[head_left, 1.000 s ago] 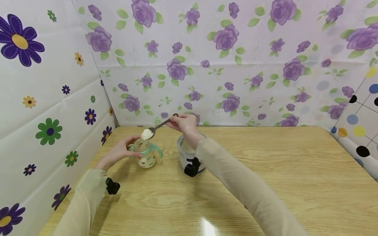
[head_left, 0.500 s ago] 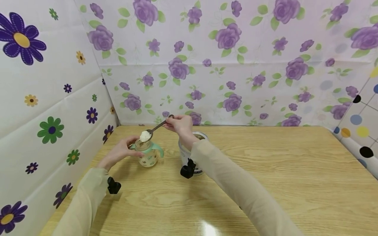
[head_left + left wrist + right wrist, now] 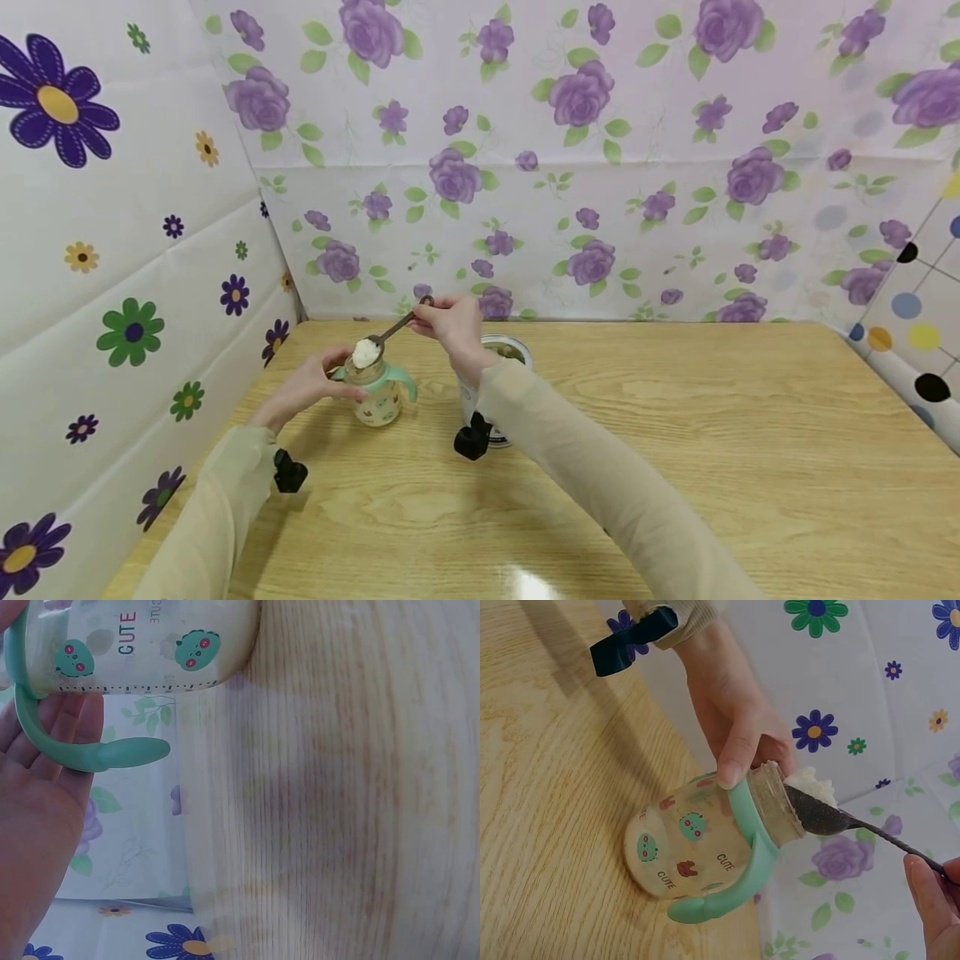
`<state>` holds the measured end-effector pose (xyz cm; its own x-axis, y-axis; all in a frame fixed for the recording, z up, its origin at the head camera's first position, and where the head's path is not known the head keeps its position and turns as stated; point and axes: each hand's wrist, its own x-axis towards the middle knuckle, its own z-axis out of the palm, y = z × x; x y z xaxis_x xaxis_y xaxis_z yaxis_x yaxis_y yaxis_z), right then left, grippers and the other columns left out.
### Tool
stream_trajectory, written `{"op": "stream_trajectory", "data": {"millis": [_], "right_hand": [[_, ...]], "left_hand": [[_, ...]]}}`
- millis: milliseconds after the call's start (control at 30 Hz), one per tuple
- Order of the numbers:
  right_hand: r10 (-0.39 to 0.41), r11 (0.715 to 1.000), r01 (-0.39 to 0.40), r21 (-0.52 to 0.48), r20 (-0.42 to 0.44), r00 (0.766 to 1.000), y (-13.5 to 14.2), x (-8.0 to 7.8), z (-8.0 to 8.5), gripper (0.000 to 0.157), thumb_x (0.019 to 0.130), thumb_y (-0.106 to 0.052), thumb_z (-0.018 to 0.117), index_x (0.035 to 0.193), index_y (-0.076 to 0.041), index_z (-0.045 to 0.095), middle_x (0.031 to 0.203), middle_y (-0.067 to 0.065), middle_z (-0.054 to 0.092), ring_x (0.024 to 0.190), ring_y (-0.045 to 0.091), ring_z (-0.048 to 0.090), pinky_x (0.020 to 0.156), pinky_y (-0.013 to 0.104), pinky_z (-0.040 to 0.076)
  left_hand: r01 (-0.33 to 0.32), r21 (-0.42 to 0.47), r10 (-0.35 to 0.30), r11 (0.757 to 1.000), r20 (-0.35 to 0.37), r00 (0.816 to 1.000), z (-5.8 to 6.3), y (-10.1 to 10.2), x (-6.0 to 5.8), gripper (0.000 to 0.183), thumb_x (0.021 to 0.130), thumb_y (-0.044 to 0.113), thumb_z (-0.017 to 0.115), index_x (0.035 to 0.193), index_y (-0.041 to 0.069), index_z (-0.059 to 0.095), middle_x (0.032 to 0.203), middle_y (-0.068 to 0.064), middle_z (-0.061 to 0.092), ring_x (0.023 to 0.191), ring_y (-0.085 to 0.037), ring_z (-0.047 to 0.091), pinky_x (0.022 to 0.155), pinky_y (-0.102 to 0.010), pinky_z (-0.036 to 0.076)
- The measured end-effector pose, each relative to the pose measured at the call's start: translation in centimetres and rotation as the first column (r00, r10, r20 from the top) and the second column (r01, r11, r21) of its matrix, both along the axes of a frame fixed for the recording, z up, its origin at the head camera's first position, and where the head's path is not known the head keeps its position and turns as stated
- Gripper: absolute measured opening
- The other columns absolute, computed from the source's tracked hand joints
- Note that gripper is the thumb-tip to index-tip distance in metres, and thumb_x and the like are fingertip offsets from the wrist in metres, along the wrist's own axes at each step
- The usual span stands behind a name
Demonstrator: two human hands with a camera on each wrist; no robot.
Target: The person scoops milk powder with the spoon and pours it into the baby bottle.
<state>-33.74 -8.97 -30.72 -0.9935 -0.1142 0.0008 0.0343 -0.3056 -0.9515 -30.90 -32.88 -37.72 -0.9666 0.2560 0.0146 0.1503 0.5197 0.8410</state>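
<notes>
Left grip [image 3: 311, 382] curled round the bottle [image 3: 378, 407]; right grip [image 3: 454, 327] pinching the spoon [image 3: 397, 326], whose heaped white powder [image 3: 366, 353] we see at the bottle's mouth.

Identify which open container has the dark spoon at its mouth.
The clear, green-handled bottle the left hand grips; the round white can stands apart from the spoon.
</notes>
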Motion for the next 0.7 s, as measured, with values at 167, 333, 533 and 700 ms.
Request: {"op": "stream_trajectory", "data": {"millis": [167,333,533,700], "right_hand": [[0.004,1.000,-0.003,0.026,-0.038,0.999,-0.3,0.1,0.1,0.009,0.080,0.008,0.063,0.089,0.011,0.062,0.079,0.016,0.062,0.069,0.027,0.064,0.062,0.028,0.051],[0.019,0.998,-0.014,0.067,-0.075,0.997,-0.6,0.3,0.2,0.010,0.080,0.007,0.064,0.090,0.011,0.062,0.079,0.014,0.061,0.069,0.026,0.064,0.061,0.026,0.051],[0.052,0.992,-0.035,0.124,-0.140,0.989,-1.0,0.5,0.0,0.010,0.081,0.007,0.063,0.090,0.010,0.064,0.079,0.013,0.061,0.071,0.026,0.064,0.062,0.025,0.051],[0.089,0.981,-0.051,0.186,-0.201,0.976,-1.3,0.8,-0.2,0.008,0.081,0.005,0.064,0.088,0.009,0.064,0.078,0.012,0.060,0.069,0.023,0.064,0.062,0.025,0.051]], "left_hand": [[0.013,0.006,-0.013,1.000,-0.001,1.000,1.0,0.6,0.8,0.070,0.072,0.019,0.077,0.130,0.003,0.043,0.123,-0.016,0.048,0.113,-0.034,0.040,0.092,-0.052,0.030],[0.012,0.009,-0.012,1.000,0.001,1.000,1.2,0.6,1.0,0.069,0.073,0.018,0.076,0.131,0.002,0.042,0.123,-0.017,0.047,0.114,-0.035,0.039,0.092,-0.053,0.030],[0.000,0.000,0.000,1.000,-0.009,1.000,0.1,-0.1,0.3,0.070,0.071,0.025,0.078,0.130,0.007,0.045,0.122,-0.012,0.049,0.115,-0.031,0.040,0.093,-0.051,0.030],[0.015,-0.008,-0.015,1.000,-0.031,0.999,0.1,-0.1,0.2,0.068,0.071,0.026,0.078,0.129,0.008,0.046,0.122,-0.011,0.050,0.113,-0.031,0.041,0.090,-0.052,0.032]]}}
